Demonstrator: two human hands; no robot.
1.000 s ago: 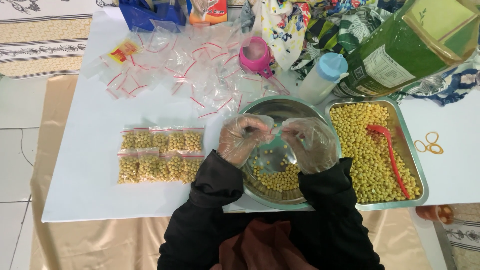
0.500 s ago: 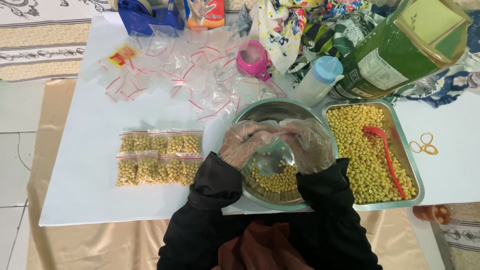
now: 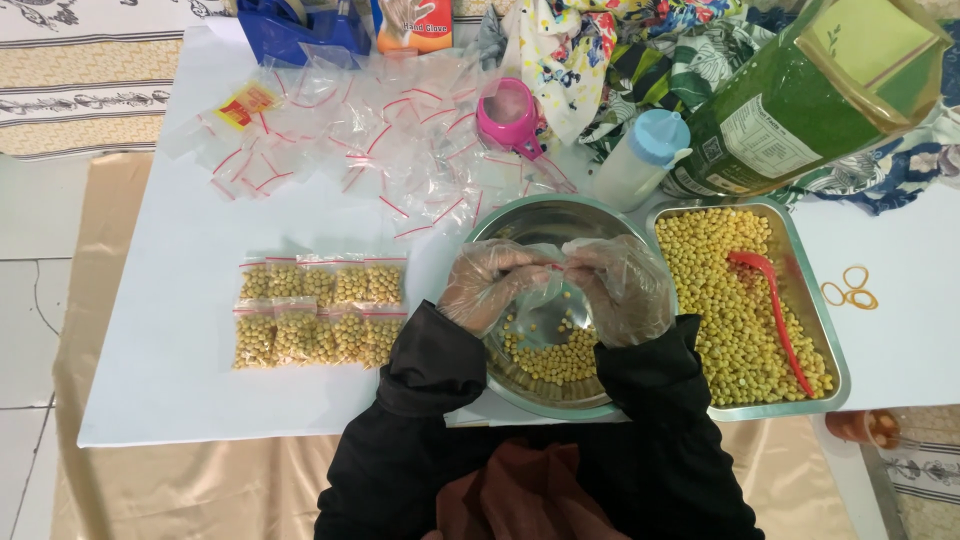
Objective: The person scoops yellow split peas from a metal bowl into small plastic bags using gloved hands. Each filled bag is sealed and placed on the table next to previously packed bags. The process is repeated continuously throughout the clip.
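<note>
Both hands wear clear plastic gloves and meet over a round steel bowl (image 3: 520, 222) that has yellow beans in its bottom. My left hand (image 3: 492, 284) and my right hand (image 3: 622, 288) pinch the red-striped top edge of a small clear zip bag (image 3: 552, 300) between them. The bag hangs over the bowl and holds yellow beans. To the left lie several filled small bags of beans (image 3: 318, 310) in two rows on the white table.
A steel tray (image 3: 822, 310) of yellow beans with a red spoon (image 3: 768, 300) stands at right. Empty zip bags (image 3: 370, 140) are spread behind, with a pink cup (image 3: 508, 115), a blue-capped bottle (image 3: 640, 160), a large green pouch (image 3: 800, 100) and rubber bands (image 3: 850, 288).
My two hands have drawn closer together on the bag's top edge. Everything else on the table is unchanged.
</note>
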